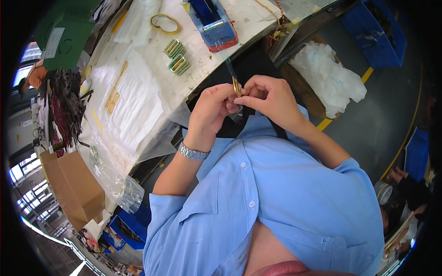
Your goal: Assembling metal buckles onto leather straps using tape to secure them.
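Left hand: the left hand [212, 108] is curling its fingers and pinching a small gold-coloured metal clip [236, 86] from the left side; a metal watch [193, 152] is sitting on that wrist.
Right hand: the right hand [271, 99] is pinching the same clip from the right, fingertips pressed together against the left hand's.
Clip position: the clip is being held up in front of the chest, above the blue shirt, just off the edge of the white worktable [152, 87].
Tape: a strip of clear tape [229, 62] is running taut from the blue tape dispenser [212, 23] on the table down to the clip.
Clip axis: its long axis is standing roughly upright in the picture, top end pointing toward the dispenser; finer detail is too small to tell.
Doing it well: as a judgement, keeping the tape straight and tensioned, and holding the clip steady between both pinches, is what should let the tape lie on smooth, without creases.
Nearby: two bundles of similar gold clips [177, 56] are lying on the table; a tape roll [165, 23] is lying beyond them.
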{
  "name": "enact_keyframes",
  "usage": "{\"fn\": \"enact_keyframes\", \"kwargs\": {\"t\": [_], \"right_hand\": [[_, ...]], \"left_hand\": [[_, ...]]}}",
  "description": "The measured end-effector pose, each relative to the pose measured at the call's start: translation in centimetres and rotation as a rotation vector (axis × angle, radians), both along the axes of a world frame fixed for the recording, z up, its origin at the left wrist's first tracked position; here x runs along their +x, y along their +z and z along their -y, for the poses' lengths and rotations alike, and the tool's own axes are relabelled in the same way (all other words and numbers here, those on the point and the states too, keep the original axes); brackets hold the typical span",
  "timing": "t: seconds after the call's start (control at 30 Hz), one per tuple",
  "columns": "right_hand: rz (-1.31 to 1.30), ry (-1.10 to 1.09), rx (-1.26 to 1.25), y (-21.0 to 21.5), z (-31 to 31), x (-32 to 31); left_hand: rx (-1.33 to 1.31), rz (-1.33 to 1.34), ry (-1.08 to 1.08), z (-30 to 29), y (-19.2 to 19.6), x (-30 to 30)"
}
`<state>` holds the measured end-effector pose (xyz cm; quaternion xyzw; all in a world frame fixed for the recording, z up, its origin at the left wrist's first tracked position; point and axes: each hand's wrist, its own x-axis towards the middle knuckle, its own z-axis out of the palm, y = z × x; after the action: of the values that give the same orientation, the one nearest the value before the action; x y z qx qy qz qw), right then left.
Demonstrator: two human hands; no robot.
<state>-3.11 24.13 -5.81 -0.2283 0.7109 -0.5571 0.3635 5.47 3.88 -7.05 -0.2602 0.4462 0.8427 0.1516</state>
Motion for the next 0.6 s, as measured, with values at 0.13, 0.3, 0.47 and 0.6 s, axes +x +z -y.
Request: {"fn": "enact_keyframes", "kwargs": {"t": [0.13,0.3,0.47,0.6], "right_hand": [[-0.142,-0.098,-0.234,-1.7,1.5,-1.0],[0.201,0.004,-0.39,-1.4,2.0,-1.1],[0.192,-0.027,-0.32,-0.8,2.1,-1.0],[0.324,-0.093,-0.368,-0.4,2.1,-1.3]], "left_hand": [[0.162,0.111,-0.021,0.6,0.5,-0.6],[0.19,0.213,0.092,0.1,1.5,-1.1],[0.244,0.267,0.12,-0.2,1.8,-0.9],[-0.291,-0.009,0.05,-1.2,2.1,1.0]]}}
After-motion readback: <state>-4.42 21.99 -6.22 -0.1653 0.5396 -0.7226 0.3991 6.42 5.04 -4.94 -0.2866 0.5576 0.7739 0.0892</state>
